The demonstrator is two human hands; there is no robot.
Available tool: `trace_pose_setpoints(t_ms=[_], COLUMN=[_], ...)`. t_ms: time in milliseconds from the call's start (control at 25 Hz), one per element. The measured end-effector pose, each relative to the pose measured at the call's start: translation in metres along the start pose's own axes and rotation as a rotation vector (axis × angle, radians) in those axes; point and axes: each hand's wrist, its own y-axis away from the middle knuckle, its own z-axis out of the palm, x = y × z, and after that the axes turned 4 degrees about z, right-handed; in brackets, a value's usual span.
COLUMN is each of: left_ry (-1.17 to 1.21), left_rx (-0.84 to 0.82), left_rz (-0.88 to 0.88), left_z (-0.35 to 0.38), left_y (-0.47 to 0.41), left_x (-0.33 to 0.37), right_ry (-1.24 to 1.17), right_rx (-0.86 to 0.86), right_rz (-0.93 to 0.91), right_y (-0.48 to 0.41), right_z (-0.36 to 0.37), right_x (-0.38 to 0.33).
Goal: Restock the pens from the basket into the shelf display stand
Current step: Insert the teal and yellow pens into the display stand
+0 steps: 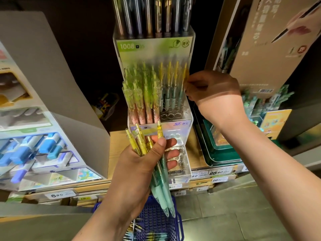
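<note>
1. Supply. My left hand is wrapped round the bundle of pens, with the thumb pressed across the barrels. The yellow tops point to 12 o'clock and the teal grips to 6 o'clock, so each pen already faces the way it will stand. The bundle sits just in front of the display stand, which keeps the transfer short.

2. Placement. My right hand is at 3 o'clock of the stand. Its curled fingertips close on the yellow top of the rightmost pen in the rear row. I judge that this pen is being seated in its hole. The hands are well apart.

3. Remaining capacity. Empty holes lie in front of the yellow row. The green-topped pens fill the stand's 9 o'clock half, so I expect the yellow stock to go on the 3 o'clock side.

4. Reserve. The basket is at 6 o'clock below my left wrist. It holds loose pens, so the restock is not finished.
</note>
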Motion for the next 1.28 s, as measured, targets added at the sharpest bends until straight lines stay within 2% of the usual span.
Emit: trace_pose_setpoints(t_ms=[120, 200, 280, 400, 520, 600, 680, 800, 920, 1080, 1280], left_ry=[-0.023, -0.067, -0.130, -0.211, -0.222, -0.192, -0.183, -0.181, -0.136, 0.001, 0.141], left_rx=[-0.015, -0.045, -0.068, -0.087, -0.120, -0.108, -0.079, -0.040, 0.032, 0.066, 0.024], left_rz=[0.026, 0.074, 0.121, 0.166, 0.142, 0.105, 0.092, 0.089, 0.058, -0.049, -0.157], left_z=[0.005, 0.008, 0.011, 0.010, 0.005, 0.003, 0.002, 0.001, 0.000, -0.001, -0.002], left_y=[0.000, -0.001, -0.001, -0.001, -0.002, -0.003, -0.004, -0.003, 0.000, -0.002, -0.001], left_x=[0.005, 0.008, 0.011, 0.013, 0.014, 0.013, 0.011, 0.008, 0.007, 0.007, 0.006], right_ry=[0.000, -0.008, -0.144, -0.306, -0.291, -0.391, -0.506, -0.500, -0.645, -0.729, -0.621], right_rx=[-0.088, -0.358, -0.634, -0.711, -0.558, -0.449, -0.443, -0.458, -0.310, -0.035, 0.029], right_rz=[0.152, 0.272, 0.361, 0.397, 0.329, 0.337, 0.354, 0.324, 0.327, 0.162, 0.012], right_y=[0.023, 0.046, 0.061, 0.062, 0.057, 0.053, 0.054, 0.056, 0.044, 0.016, 0.001], right_z=[-0.008, -0.009, -0.007, -0.007, -0.006, -0.003, -0.001, 0.001, -0.005, -0.022, -0.014], right_x=[-0.007, -0.013, -0.015, -0.012, -0.010, -0.007, -0.008, -0.012, -0.018, -0.024, -0.028])
